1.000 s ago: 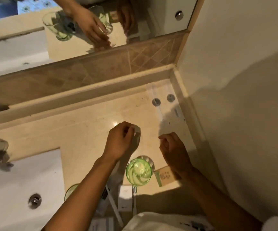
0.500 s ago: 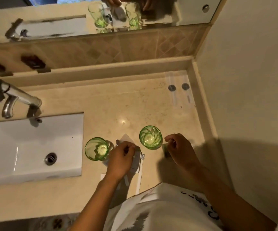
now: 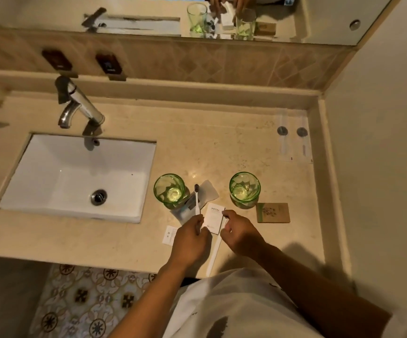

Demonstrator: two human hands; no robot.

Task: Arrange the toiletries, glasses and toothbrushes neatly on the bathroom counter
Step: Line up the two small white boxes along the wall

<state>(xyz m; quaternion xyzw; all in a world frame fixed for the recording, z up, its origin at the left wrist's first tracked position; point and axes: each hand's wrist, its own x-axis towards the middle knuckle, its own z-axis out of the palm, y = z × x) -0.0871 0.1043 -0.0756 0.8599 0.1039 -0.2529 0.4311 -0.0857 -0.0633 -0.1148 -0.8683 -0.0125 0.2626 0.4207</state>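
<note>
Fingers of the left hand (image 3: 189,242) curl round a white toothbrush (image 3: 197,201), bristles pointing toward the mirror. Right hand (image 3: 240,232) pinches the white hotel box (image 3: 214,217) lying on the desk (image 3: 222,147). A second toothbrush (image 3: 214,254) lies beneath it. Two green glasses (image 3: 169,191) (image 3: 244,189) stand upright behind, a brown soap packet (image 3: 273,212) beside the right one.

A beige stone counter (image 3: 209,147) is carrying everything, with a white sink (image 3: 80,176) sitting sunk into it. Just right of the sink a green glass (image 3: 169,191) is standing, with a second green glass (image 3: 244,189) farther right. A brown packet (image 3: 273,212) is lying beyond that, and a white card (image 3: 169,235) is lying nearer the counter's front edge.
</note>
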